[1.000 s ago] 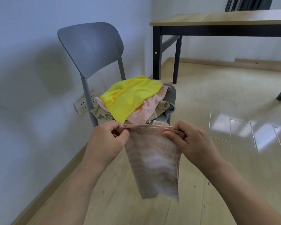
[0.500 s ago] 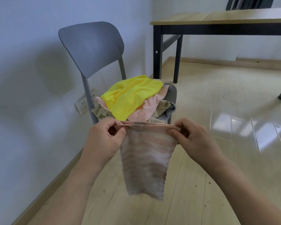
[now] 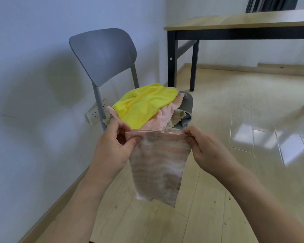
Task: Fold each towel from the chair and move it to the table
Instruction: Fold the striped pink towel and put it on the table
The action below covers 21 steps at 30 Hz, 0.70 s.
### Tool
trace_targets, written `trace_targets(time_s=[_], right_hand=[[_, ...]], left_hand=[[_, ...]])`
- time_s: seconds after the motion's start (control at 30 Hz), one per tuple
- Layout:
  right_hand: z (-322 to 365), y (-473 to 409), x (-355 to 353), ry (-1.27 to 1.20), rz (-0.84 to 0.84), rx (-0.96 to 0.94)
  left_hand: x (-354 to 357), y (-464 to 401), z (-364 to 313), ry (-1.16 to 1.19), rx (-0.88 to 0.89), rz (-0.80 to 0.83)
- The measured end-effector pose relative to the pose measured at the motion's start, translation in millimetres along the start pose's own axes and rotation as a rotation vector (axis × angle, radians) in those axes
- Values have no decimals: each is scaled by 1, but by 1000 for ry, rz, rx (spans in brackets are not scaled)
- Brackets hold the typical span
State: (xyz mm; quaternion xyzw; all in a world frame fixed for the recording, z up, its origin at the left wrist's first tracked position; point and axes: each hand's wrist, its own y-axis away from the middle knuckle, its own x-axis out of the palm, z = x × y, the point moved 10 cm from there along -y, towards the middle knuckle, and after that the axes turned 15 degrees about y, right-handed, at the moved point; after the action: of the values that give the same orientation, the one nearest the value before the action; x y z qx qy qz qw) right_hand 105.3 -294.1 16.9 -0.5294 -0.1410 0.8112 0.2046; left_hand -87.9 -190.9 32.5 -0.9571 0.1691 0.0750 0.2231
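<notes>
A pink-and-white striped towel [image 3: 158,165] hangs in the air in front of me, doubled over along its top edge. My left hand [image 3: 112,148] pinches the top left corner and my right hand [image 3: 205,148] pinches the top right corner. Behind it stands a grey chair [image 3: 104,53] with a heap of towels on its seat: a yellow towel [image 3: 144,104] on top, a pink towel [image 3: 160,120] under it, and olive and grey cloth at the edges. A wooden table [image 3: 244,23] with black legs stands at the far right.
A white wall runs along the left, with a power socket [image 3: 95,114] low behind the chair. Pale wooden floor [image 3: 253,137] stretches between the chair and the table. Dark curtains [image 3: 270,4] hang behind the table.
The striped towel's hanging end swung left and then back towards the right. Both hands kept their pinch on the top corners and rose slightly.
</notes>
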Motion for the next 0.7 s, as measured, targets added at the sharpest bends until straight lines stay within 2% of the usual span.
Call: trace_targets(time_s=[0.1,0.23,0.5,0.6,0.7], right_hand=[[1,-7,-15,-7,-69,26],[10,-37,-56,42,-247,46],[24,-148,-120,171,-299,117],[19,-192,-134,91,-343,211],[20,-232,-158,-99,-428,288]], left_hand=[[1,-8,0,104,-81,53],[3,-35,-36,135,-10,140],[-13,-162,-85,15,110,31],[-19,-207,-102,-99,134,-36],[-29,-236,-137,-193,211,-130]])
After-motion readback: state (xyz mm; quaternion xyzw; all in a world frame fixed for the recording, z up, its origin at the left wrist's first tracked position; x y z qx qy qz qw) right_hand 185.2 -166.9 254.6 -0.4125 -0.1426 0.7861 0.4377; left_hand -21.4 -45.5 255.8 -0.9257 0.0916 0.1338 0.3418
